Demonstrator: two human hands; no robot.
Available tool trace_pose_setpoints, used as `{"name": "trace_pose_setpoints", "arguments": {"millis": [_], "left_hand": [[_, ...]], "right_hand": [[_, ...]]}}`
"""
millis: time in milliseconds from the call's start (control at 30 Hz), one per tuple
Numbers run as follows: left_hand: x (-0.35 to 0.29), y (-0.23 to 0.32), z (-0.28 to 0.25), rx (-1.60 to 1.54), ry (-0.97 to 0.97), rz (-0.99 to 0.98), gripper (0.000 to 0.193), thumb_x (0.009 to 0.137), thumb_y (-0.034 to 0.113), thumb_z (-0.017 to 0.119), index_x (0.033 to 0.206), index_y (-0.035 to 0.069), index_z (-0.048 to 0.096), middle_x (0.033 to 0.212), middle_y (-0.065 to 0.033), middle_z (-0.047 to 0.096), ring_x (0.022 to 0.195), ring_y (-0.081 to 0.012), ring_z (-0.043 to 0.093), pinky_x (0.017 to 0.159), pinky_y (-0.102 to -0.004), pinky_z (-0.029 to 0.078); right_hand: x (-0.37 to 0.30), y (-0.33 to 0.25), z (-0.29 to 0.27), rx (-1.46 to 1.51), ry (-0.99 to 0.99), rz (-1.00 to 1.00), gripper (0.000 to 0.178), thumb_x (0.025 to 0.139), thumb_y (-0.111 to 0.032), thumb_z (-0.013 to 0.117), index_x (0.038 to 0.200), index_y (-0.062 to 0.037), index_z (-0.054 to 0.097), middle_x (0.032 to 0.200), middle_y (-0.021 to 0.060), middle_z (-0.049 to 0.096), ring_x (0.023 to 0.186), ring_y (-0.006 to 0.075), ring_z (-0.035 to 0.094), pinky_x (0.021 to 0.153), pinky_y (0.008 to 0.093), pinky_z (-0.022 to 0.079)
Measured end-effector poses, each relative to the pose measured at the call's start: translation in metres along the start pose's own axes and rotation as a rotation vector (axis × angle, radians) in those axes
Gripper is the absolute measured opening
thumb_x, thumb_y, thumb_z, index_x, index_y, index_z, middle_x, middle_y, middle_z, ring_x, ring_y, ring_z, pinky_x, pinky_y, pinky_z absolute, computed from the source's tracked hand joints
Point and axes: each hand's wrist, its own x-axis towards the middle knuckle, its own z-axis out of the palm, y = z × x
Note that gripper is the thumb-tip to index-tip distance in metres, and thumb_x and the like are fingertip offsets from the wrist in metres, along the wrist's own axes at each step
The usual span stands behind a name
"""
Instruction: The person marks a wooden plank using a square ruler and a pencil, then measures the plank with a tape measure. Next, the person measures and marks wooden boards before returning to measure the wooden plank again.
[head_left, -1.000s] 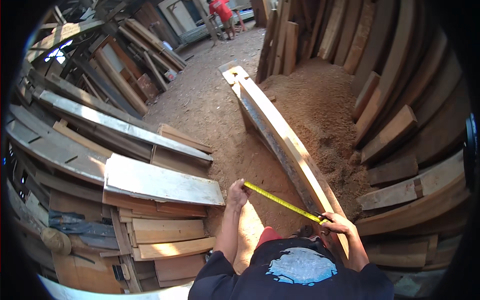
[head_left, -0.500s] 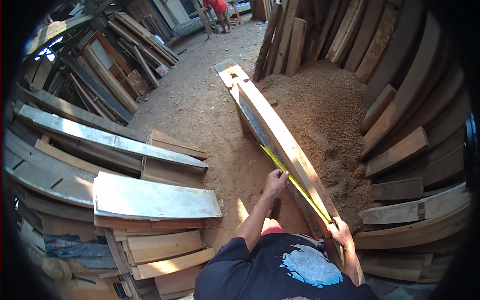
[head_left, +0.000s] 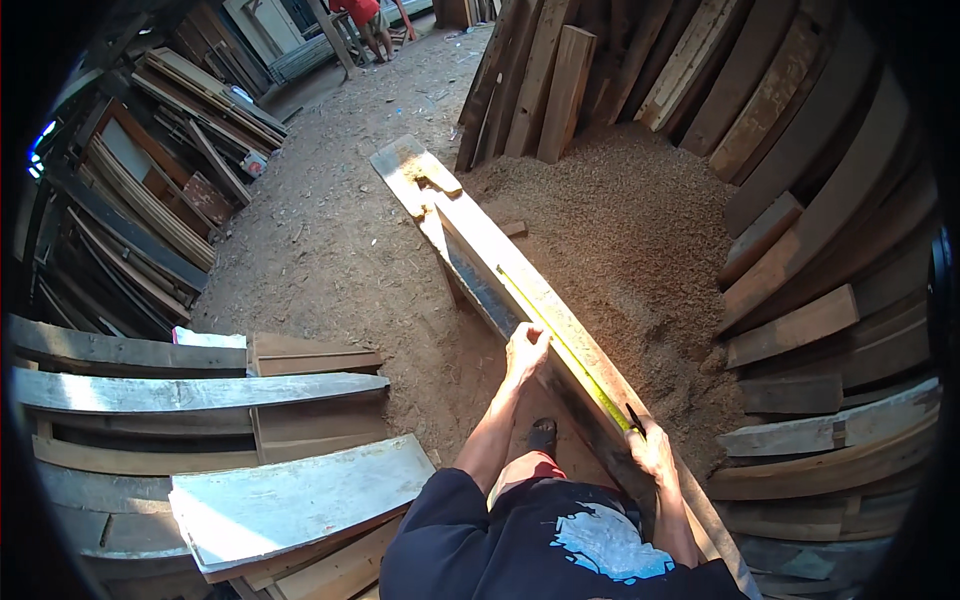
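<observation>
Tape measure (head_left: 580, 368) laid along a long pale beam (head_left: 535, 285), so from the look of it I'd say a measurement is what's in hand. The yellow blade runs near the beam's left edge, its far tip well short of the beam's far end, and its near end goes to the right hand (head_left: 653, 450), just in from the right edge. That hand is closed on the near end of the tape, with a slim dark thing poking up by the fingers, too small for me to tell what. The left hand (head_left: 528, 352) sits at the left edge partway along, pretty narrow, fingers bunched up against the blade; can't tell whether they're pinching it or just steadying it. Next move, imo, calls for the blade flat and taut, and the tip steady, or any reading will be off.

As for looks, the blade is bright yellow, thin and fairly straight, markings too fine to read. The beam is light wood, sunlit on top, with a darker plank (head_left: 480, 290) below its left edge and a notched board (head_left: 398, 160) at the far end. Big sawdust heap (head_left: 640, 210) off the right edge too.
</observation>
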Motion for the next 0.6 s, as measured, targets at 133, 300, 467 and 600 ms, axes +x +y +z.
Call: {"name": "trace_pose_setpoints", "arguments": {"millis": [133, 300, 467, 600], "left_hand": [[0.045, 0.001, -0.001, 0.021, 0.097, -0.087, 0.040, 0.081, 0.035, 0.082, 0.096, 0.006, 0.060, 0.086, -0.0083, 0.068, 0.082, -0.0218, 0.067, 0.078, -0.0365, 0.054], [0.089, -0.040, -0.003, -0.086, 0.170, -0.234, 0.043, 0.078, 0.039, 0.084, 0.090, 0.006, 0.059, 0.084, -0.0087, 0.067, 0.082, -0.0217, 0.065, 0.078, -0.0371, 0.053], [0.104, -0.044, 0.002, -0.071, 0.148, -0.158, 0.038, 0.082, 0.034, 0.083, 0.078, 0.008, 0.055, 0.069, -0.0047, 0.062, 0.057, -0.0124, 0.060, 0.052, -0.0316, 0.050], [0.106, -0.031, 0.001, -0.085, 0.133, -0.194, 0.039, 0.082, 0.034, 0.082, 0.074, 0.009, 0.054, 0.065, -0.0030, 0.059, 0.057, -0.0120, 0.058, 0.053, -0.0316, 0.049]], "right_hand": [[0.046, -0.028, 0.021, 0.059, -0.026, 0.067, 0.042, 0.088, -0.032, 0.062, 0.116, -0.0012, 0.065, 0.098, 0.0297, 0.069, 0.097, 0.0425, 0.068, 0.085, 0.0464, 0.052], [0.088, -0.062, 0.038, 0.036, -0.095, 0.054, 0.041, 0.089, -0.032, 0.061, 0.115, -0.0011, 0.066, 0.098, 0.0272, 0.070, 0.098, 0.0401, 0.068, 0.086, 0.0437, 0.052], [0.110, -0.058, 0.047, 0.034, -0.076, 0.028, 0.043, 0.087, -0.033, 0.059, 0.110, 0.0025, 0.067, 0.087, 0.0184, 0.070, 0.084, 0.0250, 0.067, 0.075, 0.0381, 0.051], [0.119, -0.048, 0.051, 0.019, -0.066, -0.009, 0.044, 0.087, -0.033, 0.059, 0.111, 0.0029, 0.067, 0.090, 0.0184, 0.071, 0.087, 0.0246, 0.067, 0.077, 0.0375, 0.051]]}}
